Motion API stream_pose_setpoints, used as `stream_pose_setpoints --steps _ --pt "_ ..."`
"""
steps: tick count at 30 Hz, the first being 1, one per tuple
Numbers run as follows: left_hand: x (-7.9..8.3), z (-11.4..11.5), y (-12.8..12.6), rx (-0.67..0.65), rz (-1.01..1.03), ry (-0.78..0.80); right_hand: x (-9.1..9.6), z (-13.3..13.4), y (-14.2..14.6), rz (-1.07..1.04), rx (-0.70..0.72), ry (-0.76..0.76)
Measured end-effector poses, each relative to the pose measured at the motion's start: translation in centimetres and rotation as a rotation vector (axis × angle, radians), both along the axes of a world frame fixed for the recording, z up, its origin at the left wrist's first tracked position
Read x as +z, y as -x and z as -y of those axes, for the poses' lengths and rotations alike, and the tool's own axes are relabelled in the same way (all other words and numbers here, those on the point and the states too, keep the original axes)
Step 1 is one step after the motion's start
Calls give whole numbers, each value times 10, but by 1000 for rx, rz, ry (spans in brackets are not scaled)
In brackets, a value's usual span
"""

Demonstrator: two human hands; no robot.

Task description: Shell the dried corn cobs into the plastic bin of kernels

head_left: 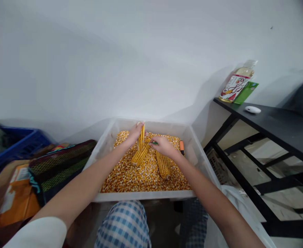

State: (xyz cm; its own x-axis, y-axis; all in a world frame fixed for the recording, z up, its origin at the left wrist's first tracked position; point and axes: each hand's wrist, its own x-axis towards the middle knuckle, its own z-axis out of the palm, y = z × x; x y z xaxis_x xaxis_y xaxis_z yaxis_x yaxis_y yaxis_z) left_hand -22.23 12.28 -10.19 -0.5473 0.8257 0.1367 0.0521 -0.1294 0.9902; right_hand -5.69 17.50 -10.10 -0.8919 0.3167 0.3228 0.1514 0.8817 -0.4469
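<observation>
My left hand (135,132) grips a dried corn cob (140,138) near its upper end, holding it upright over the bin. In my right hand (162,144) is a screwdriver (154,142) with a green handle, its thin metal shaft pointing left at the cob's side. Whether the tip touches the kernels is too small to tell. Below the hands, two more corn cobs lie on loose kernels (138,175): one cob (140,155) under the held one, another cob (163,165) below my right hand. The kernels spread across a white plastic bin (146,196).
An orange-and-black handled object (181,147) lies at the bin's right side. To the right stands a black table (275,120) carrying a bottle (236,84) and a white mouse-like object (253,109). A mesh bag (63,168) and blue crate (24,137) are at left.
</observation>
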Motion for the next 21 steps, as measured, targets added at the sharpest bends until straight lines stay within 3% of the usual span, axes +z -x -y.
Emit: stream_pose_setpoints --steps 9,16,21 --pt "-11 -6 10 -4 89 -39 3 8 0 48 42 -189" --pt "-11 -7 12 5 133 -20 -2 14 3 149 24 -391" --pt "-12 -8 14 -7 180 -19 -5 13 3 156 10 -440"
